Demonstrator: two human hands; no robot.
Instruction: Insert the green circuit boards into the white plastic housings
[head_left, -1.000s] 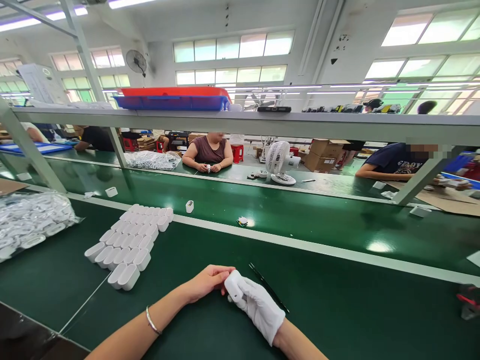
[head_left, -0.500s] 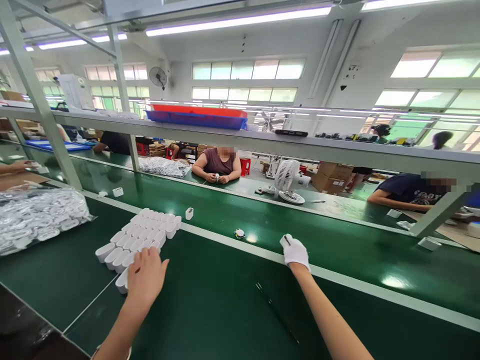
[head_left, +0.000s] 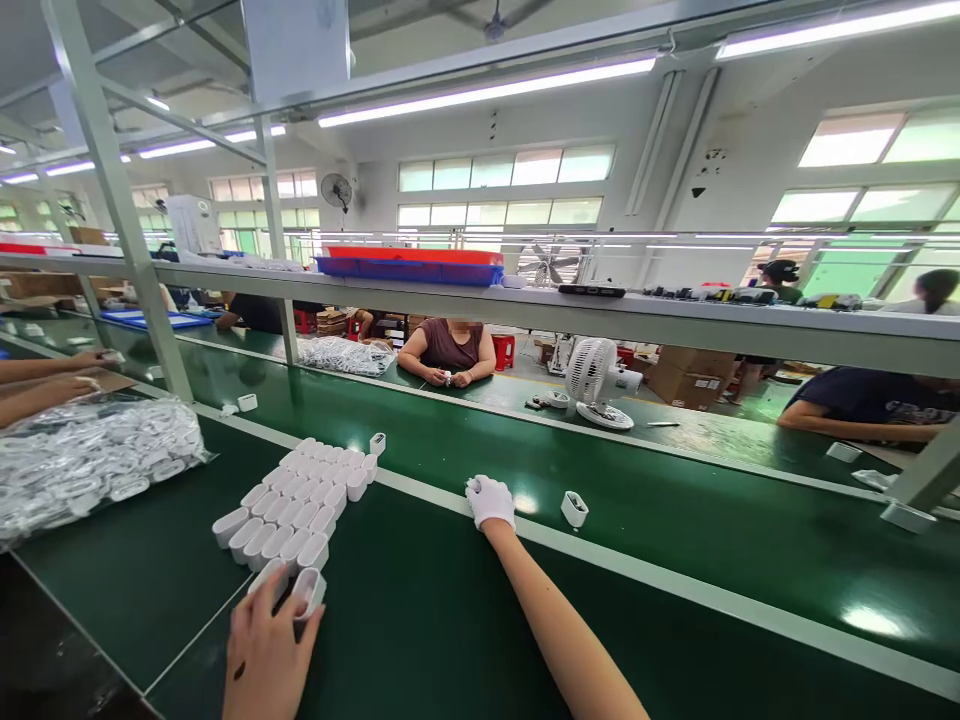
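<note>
The bare left hand (head_left: 266, 645) bends its fingers at the two nearest white, oval, open-topped plastic cups (head_left: 310, 590); whether they grip one is unclear. Matching cups (head_left: 296, 505) stand in close rows beyond on the glossy green bench (head_left: 420, 620). Farther out, the white-gloved right hand (head_left: 492, 502) curls its fingers, any grasp hidden, near a white oval case (head_left: 575, 509).

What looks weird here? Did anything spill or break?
I can't see anything spilled or broken. One odd thing: the right hand wears a white glove, but the left hand, at the near end of the white oval cups, is bare, so they don't match.
</note>
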